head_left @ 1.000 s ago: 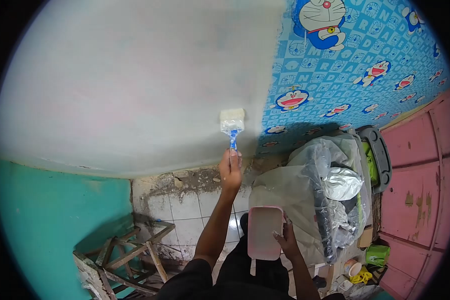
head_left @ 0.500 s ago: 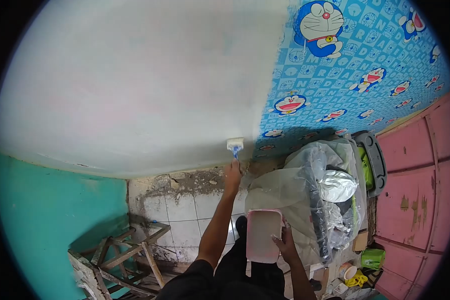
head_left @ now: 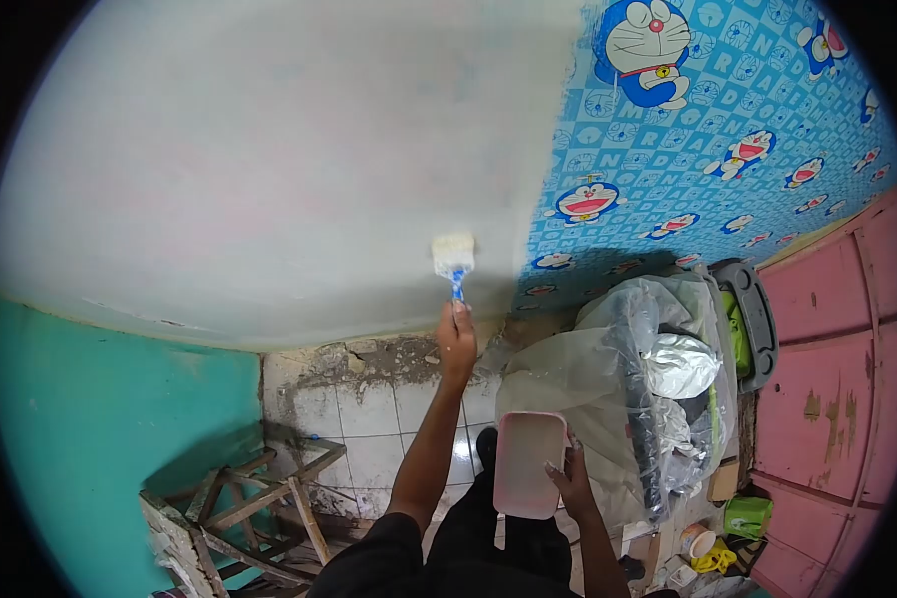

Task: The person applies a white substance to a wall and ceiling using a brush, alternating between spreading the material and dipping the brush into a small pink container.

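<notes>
Left arm (head_left: 431, 448) extended forward, left hand (head_left: 457, 337) curled closed; right hand (head_left: 574, 483) lower, clasping, thumb (head_left: 556, 472) spread

Floor (head_left: 367, 407): pale square tiles, stained — loose debris (head_left: 357, 362) and dirt gathered along the wall edge. A worn wooden frame (head_left: 269, 492) stands at the left. At the right, a pile under clear plastic sheeting (head_left: 558, 384); below it, a small tub (head_left: 699, 541), a yellow bag (head_left: 714, 557) and a green bag (head_left: 747, 517).

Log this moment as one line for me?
left hand: grips paintbrush at whitish wall | right hand: holds pink-rimmed tray | nearby: wooden frame, blue cartoon wallpaper
</notes>
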Demonstrator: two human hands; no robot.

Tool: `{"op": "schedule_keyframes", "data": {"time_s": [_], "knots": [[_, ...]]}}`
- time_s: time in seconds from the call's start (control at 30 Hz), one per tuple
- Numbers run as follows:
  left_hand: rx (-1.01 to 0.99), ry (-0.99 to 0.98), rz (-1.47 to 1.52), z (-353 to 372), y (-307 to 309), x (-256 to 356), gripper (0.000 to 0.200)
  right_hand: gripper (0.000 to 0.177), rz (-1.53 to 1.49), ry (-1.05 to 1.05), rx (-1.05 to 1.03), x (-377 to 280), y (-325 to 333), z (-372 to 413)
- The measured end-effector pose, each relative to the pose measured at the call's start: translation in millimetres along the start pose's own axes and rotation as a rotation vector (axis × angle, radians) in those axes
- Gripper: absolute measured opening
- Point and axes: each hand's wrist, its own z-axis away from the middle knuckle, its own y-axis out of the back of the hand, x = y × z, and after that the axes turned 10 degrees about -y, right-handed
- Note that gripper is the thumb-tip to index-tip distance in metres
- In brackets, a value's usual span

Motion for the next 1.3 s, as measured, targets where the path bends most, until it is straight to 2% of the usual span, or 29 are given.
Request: {"op": "schedule_keyframes", "data": {"time_s": [0.07, 0.17, 0.27, 0.37, 0.47, 0.57, 0.67, 0.77, 0.9, 0.97, 1.17, 1.3], "knots": [[-0.019, 0.002, -0.187, 17, -4, -68, 0.034, 0.08, 0.007, 0.0, 0.0, 2, -1, 0], [-0.007, 0.149, -0.295, 46, -8, -145, 0.035, 0.081, 0.022, -0.01, 0.014, 7, 1, 2], [-0.017, 0.384, -0.227, 52, -7, -155, 0.035, 0.081, 0.015, -0.019, 0.012, 4, 0, 5], [0.011, 0.588, 0.037, 38, -5, -151, 0.033, 0.081, 0.012, -0.005, 0.005, 1, -1, 7], [0.063, 0.614, 0.265, 6, 3, -71, 0.032, 0.079, -0.008, 0.004, 0.012, -5, -6, 12], [0.006, 0.49, 0.343, -1, 21, -3, 0.035, 0.077, -0.027, 0.021, 0.016, -9, -12, 13], [0.034, 0.394, 0.321, 7, 43, 78, 0.035, 0.075, -0.047, 0.046, 0.04, -7, -17, 12], [-0.044, 0.289, 0.33, 16, 76, 134, 0.03, 0.074, -0.111, 0.106, 0.067, -10, -28, 10], [-0.243, 0.153, 0.022, 35, 128, 177, 0.029, 0.074, -0.124, 0.198, 0.088, -24, -44, 13], [-0.312, 0.138, -0.009, 49, 151, 203, 0.028, 0.073, -0.134, 0.216, 0.095, -34, -56, 19], [-0.32, 0.032, -0.046, 87, 179, 279, 0.031, 0.07, -0.174, 0.247, 0.062, -51, -74, 35], [-0.26, 0.067, -0.017, 102, 188, 311, 0.031, 0.069, -0.219, 0.286, -0.017, -62, -86, 44]]}}
